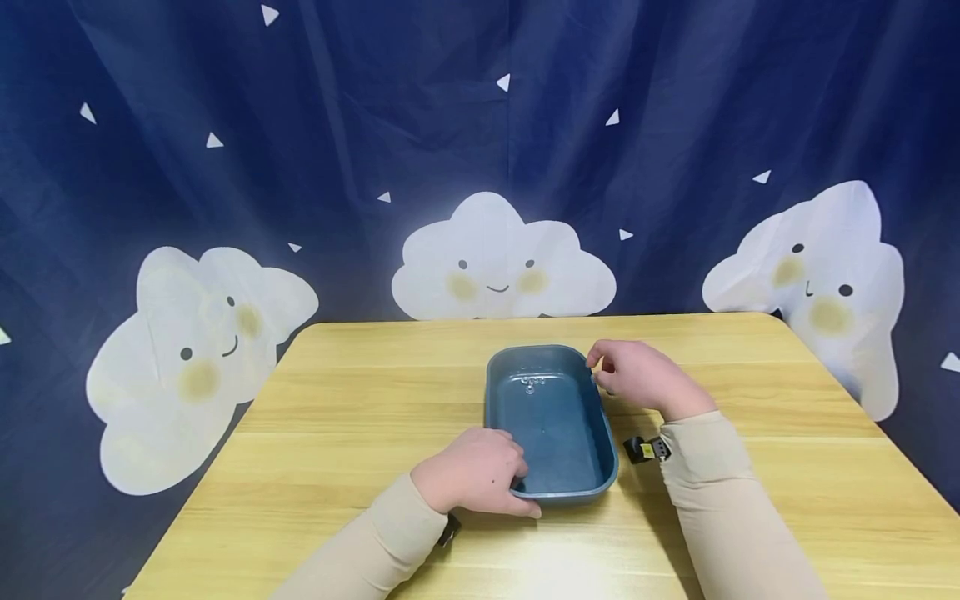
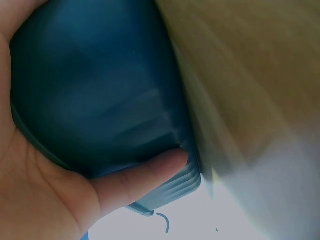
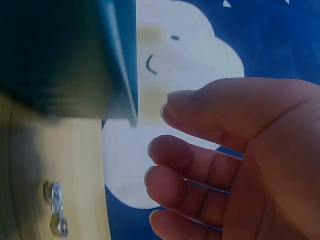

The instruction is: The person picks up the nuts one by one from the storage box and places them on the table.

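Note:
A dark blue rectangular plastic tray (image 1: 551,442) with rounded corners is on the wooden table. My left hand (image 1: 483,471) grips its near left corner, fingers over the rim and inside, thumb (image 2: 145,175) along the outer wall. Inside, toward the far end, lies a cluster of small shiny ring-like pieces (image 1: 532,382). My right hand (image 1: 637,375) hovers beside the far right rim, fingers loosely bent with nothing between them. In the right wrist view, a gap separates its fingertips from the tray wall (image 3: 65,60). Several small metal nuts (image 3: 56,210) lie on the table below.
The light wooden table (image 1: 360,392) has rounded far corners. Behind it hangs a dark blue curtain (image 1: 420,108) printed with white smiling clouds and small triangles. A small black wrist camera (image 1: 637,450) sits by the right cuff, another (image 1: 448,531) by the left.

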`<state>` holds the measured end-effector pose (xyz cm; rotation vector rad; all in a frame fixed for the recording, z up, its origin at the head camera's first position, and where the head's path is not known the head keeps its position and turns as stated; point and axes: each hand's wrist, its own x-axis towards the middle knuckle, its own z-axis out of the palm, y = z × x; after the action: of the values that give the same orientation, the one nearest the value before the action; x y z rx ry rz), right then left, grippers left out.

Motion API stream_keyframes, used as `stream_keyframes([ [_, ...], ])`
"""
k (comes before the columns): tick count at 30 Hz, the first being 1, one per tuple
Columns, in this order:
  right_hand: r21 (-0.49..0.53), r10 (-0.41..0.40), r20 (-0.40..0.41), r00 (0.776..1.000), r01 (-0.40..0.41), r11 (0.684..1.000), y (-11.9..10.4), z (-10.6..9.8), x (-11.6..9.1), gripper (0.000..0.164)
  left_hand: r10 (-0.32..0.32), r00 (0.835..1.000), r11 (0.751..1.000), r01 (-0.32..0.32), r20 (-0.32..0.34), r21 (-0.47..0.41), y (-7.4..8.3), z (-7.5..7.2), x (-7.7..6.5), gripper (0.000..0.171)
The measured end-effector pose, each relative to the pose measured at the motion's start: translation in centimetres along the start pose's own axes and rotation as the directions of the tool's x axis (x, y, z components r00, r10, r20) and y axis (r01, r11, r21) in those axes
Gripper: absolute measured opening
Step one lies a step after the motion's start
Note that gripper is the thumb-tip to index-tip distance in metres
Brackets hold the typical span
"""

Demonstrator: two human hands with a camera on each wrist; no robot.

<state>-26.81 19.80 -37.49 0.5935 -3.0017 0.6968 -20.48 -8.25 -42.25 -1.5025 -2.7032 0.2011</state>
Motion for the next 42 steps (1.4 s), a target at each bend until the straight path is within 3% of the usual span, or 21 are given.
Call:
stream_keyframes([
  [14, -0.017, -0.039, 0.002, 0.999, 0.039, 0.999, -1.7, 0.2, 0.3, 0.014, 0.007, 1.000, 1.000, -0.007, -0.006, -0.012, -0.1, 0.0, 0.1, 0.051],
  [26, -0.002, -0.121, 0.008, 0.993, 0.121, 0.993, -2.9, 0.4, 0.9, 0.013, 0.006, 1.000, 1.000, -0.006, -0.008, -0.008, 0.0, -0.2, 0.2, 0.052],
  [42, -0.053, -0.105, 0.114, 0.988, 0.111, 0.992, -4.9, 2.1, 2.7, 0.021, 0.015, 1.000, 1.000, -0.015, -0.016, -0.027, -0.1, 0.2, 0.2, 0.051],
])
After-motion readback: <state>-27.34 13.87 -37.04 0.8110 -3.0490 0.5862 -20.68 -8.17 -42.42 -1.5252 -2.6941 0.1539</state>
